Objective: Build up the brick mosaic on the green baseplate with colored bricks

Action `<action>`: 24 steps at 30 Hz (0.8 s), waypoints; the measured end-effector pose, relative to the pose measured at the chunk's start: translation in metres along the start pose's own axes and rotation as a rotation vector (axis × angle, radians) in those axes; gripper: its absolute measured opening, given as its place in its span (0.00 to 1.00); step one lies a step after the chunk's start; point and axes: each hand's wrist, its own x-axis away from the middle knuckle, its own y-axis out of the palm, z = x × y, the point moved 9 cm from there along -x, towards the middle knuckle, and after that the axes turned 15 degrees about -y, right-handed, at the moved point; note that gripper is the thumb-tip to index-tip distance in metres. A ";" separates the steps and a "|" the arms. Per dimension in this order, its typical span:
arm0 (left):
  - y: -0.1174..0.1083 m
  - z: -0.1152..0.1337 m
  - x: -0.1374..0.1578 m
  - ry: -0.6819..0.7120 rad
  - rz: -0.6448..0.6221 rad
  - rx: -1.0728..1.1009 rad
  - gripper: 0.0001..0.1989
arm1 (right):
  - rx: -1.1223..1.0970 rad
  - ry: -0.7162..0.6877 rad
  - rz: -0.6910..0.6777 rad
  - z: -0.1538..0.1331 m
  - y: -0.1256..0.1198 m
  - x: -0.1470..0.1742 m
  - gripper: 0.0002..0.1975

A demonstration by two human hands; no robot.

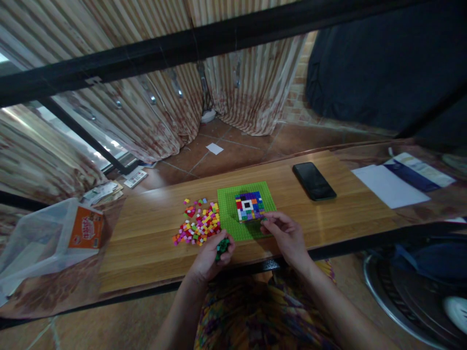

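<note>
A cluster of dark green bricks [223, 248] lies in my left hand [214, 253], whose fingers curl around it near the front edge of the board. My right hand [286, 234] pinches a small green brick [264, 219] at the near right corner of a block of coloured bricks [249, 206]. That block has a white square with a dark centre and stands on a green baseplate [226, 197]. Whether the pinched brick touches the block, I cannot tell. Left of the baseplate is a loose pile of small coloured bricks [199, 226].
The wooden board [146, 243] also holds a black phone [314, 181] toward the right. Papers [390, 184] lie past its right end. A clear plastic bin [47, 238] with an orange label stands at the left. A dark metal bar [146, 53] crosses above.
</note>
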 end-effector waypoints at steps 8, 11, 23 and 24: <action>0.001 0.000 0.002 0.016 -0.005 0.005 0.15 | 0.410 -0.214 -0.232 -0.019 0.002 -0.001 0.12; 0.000 0.000 0.002 0.019 -0.003 0.005 0.15 | 0.582 -0.299 -0.284 -0.029 0.003 -0.002 0.11; 0.000 -0.001 0.003 0.021 -0.025 0.027 0.16 | 0.618 -0.456 -0.110 -0.031 0.010 -0.023 0.07; 0.000 -0.002 0.003 0.022 -0.026 0.027 0.16 | 0.597 -0.437 -0.088 -0.025 0.010 -0.025 0.07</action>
